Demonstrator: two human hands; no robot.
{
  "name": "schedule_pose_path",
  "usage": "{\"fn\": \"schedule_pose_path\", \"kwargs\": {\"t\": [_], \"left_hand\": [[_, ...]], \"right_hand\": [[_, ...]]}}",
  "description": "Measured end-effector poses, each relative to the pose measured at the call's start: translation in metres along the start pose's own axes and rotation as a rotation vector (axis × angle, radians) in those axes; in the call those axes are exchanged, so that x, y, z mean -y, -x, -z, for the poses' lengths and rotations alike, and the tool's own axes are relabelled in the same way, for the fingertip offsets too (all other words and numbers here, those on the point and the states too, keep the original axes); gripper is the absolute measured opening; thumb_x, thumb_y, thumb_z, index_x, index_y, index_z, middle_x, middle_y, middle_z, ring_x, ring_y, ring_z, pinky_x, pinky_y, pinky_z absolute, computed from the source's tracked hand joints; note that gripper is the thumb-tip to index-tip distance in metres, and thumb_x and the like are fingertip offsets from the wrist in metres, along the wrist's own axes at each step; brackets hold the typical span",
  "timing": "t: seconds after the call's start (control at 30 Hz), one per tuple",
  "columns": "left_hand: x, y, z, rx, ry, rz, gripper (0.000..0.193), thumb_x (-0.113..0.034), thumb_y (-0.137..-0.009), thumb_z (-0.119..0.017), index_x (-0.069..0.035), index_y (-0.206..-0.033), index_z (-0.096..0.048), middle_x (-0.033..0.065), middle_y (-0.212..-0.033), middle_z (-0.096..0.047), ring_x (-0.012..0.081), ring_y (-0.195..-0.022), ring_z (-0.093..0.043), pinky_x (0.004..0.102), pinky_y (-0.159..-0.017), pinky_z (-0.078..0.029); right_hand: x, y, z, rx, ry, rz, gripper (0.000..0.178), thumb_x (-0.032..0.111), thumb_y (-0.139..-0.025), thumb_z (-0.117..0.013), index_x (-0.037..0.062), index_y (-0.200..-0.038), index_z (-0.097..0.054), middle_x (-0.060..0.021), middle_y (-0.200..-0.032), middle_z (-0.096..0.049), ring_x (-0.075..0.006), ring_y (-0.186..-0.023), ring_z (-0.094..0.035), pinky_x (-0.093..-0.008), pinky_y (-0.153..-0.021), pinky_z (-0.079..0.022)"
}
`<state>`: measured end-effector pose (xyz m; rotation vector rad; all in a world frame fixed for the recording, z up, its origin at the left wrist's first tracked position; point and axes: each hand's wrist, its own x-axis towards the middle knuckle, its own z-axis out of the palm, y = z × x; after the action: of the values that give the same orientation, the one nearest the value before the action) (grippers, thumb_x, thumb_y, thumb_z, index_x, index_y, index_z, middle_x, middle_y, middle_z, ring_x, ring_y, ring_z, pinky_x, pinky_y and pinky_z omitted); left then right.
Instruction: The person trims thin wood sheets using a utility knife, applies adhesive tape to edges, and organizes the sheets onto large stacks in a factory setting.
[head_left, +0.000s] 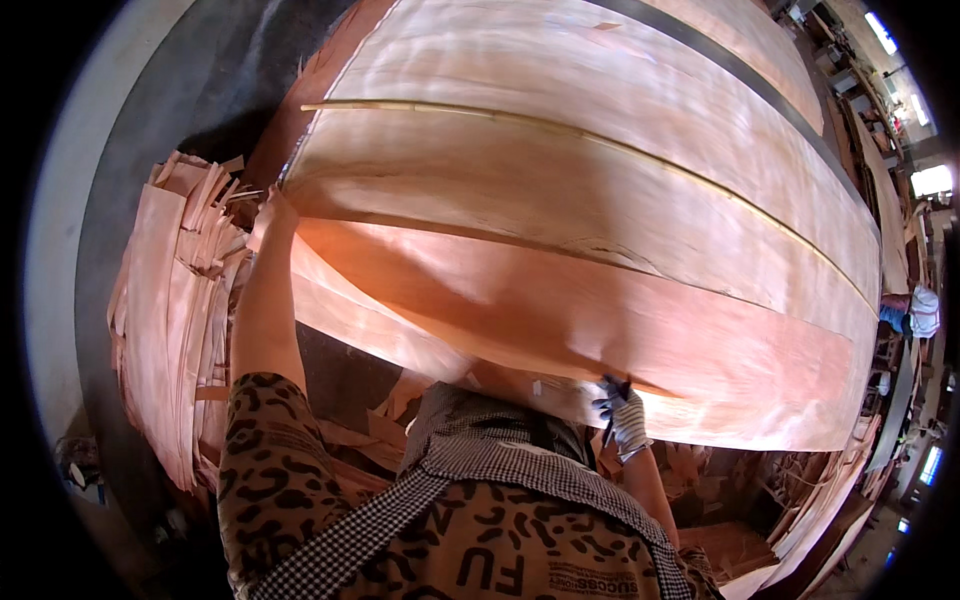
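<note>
A wide stack of thin wood veneer sheets point(480, 180) spreads out in front of me. Along its near side lies a reddish veneer strip point(560, 300), its left part bowed up and lit orange. My bare left hand point(275, 208) is closed on the left end of the veneer, with the fingertips partly hidden. At the near edge, right of my body, my right hand point(625, 420) wears a pale glove with dark fingers. Its fingers are spread against the veneer's edge, and I see nothing held in them.
A thin bamboo stick point(590, 135) lies across the stack. Bundled veneer scraps point(180, 310) stand at the left, and more torn pieces point(690, 470) lie below the near edge. A dark strip point(740, 70) crosses the far side. Another person point(912, 312) is at the far right.
</note>
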<state>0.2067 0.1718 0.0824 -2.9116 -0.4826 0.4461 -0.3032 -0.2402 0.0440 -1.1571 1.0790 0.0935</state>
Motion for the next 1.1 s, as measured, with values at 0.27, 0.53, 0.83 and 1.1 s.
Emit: {"fn": "schedule_pose_path", "kwargs": {"t": [0.27,0.53,0.83,1.1], "left_hand": [[0.049,-0.114,0.014,0.197,-0.007,0.065,0.047,-0.026,-0.083,-0.041,0.000,-0.122,-0.037,0.0213,-0.109,-0.054,0.0322,-0.092,-0.057,0.0428,-0.076,-0.048],[0.131,-0.187,0.055,0.592,0.664,0.042,0.039,-0.032,-0.082,-0.044,0.002,-0.098,-0.055,0.0221,-0.089,-0.060,0.0294,-0.074,-0.062,0.0411,-0.062,-0.051],[0.205,-0.155,0.123,0.015,1.819,-0.662,0.031,-0.024,-0.084,-0.050,-0.005,-0.109,-0.053,0.0031,-0.094,-0.059,0.0146,-0.083,-0.057,0.0275,-0.069,-0.049],[0.141,-0.064,-0.040,0.581,2.148,-0.351,0.056,-0.050,-0.082,-0.046,-0.012,-0.122,-0.043,0.0052,-0.115,-0.052,0.0193,-0.101,-0.051,0.0335,-0.088,-0.040]], "right_hand": [[0.134,0.018,0.027,-0.596,0.195,0.426,0.017,0.016,-0.078,-0.057,0.0043,-0.089,-0.064,-0.0047,-0.080,-0.064,-0.0100,-0.058,-0.057,-0.0185,-0.044,-0.037],[0.251,0.025,0.043,-0.672,0.140,0.690,0.021,0.020,-0.081,-0.056,0.0025,-0.092,-0.062,-0.0037,-0.082,-0.063,-0.0083,-0.060,-0.055,-0.0185,-0.047,-0.038],[0.203,0.051,-0.051,-0.546,-0.092,0.524,0.022,0.022,-0.080,-0.057,0.0046,-0.092,-0.062,-0.0062,-0.081,-0.063,-0.0086,-0.051,-0.053,-0.0186,-0.038,-0.037],[0.094,-0.035,-0.112,-0.149,-0.142,0.169,0.026,0.023,-0.080,-0.059,0.0060,-0.099,-0.060,-0.0043,-0.091,-0.063,-0.0138,-0.067,-0.060,-0.0234,-0.052,-0.044]]}}
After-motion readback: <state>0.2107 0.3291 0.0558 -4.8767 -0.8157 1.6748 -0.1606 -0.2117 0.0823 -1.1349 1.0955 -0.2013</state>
